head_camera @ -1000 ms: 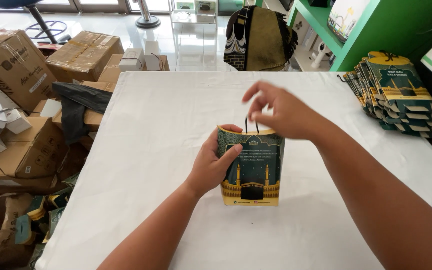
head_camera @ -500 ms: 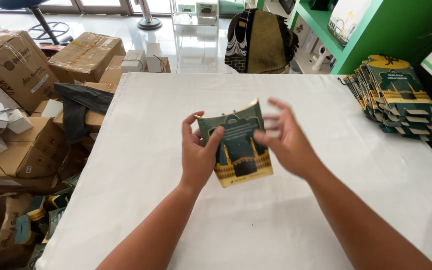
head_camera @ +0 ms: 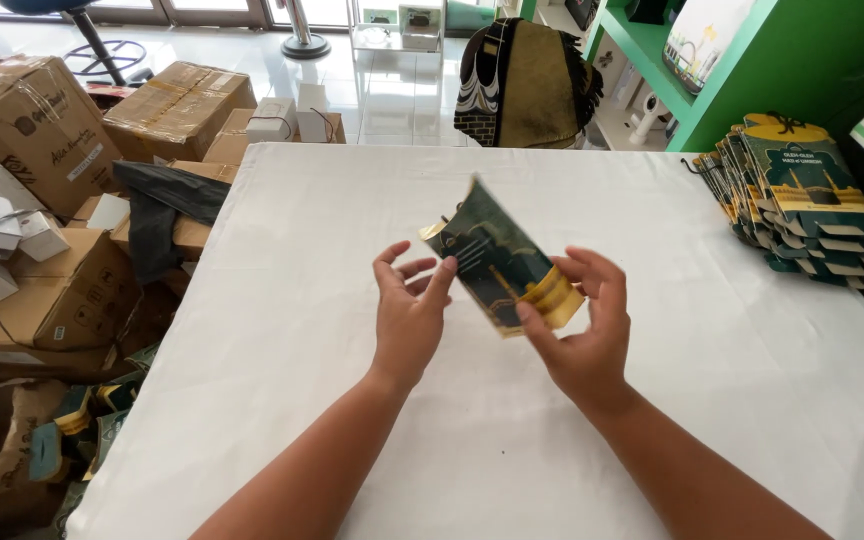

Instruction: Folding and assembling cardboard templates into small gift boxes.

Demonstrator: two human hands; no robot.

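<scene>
Both hands had the small gift box off the desk by now. Left hand [head_camera: 407, 310] pressed its thumb and fingertips against the near left edge of the dark green and gold gift box [head_camera: 504, 268], the other fingers spread loose. Right hand [head_camera: 580, 325] pinched the gold-banded bottom end, thumb underneath, fingers curled over the top.

A second ago the box had stood upright on the white cloth, the left hand steadying its side while the right fiddled with the black cord handle on top. Half a second later it had been lifted and tipped back. Now it was turned over at a slant, held in the air above the middle of the desk [head_camera: 282, 300], its top corner pointing to the far side and its base toward the right hand. To me that looked like the handle work was finished and the box was being turned for a look at its base.

Off at the right edge lay a fanned stack of flat boxes [head_camera: 802, 200] in the same print. Brown cartons [head_camera: 62, 290] crowded the floor on the left.
</scene>
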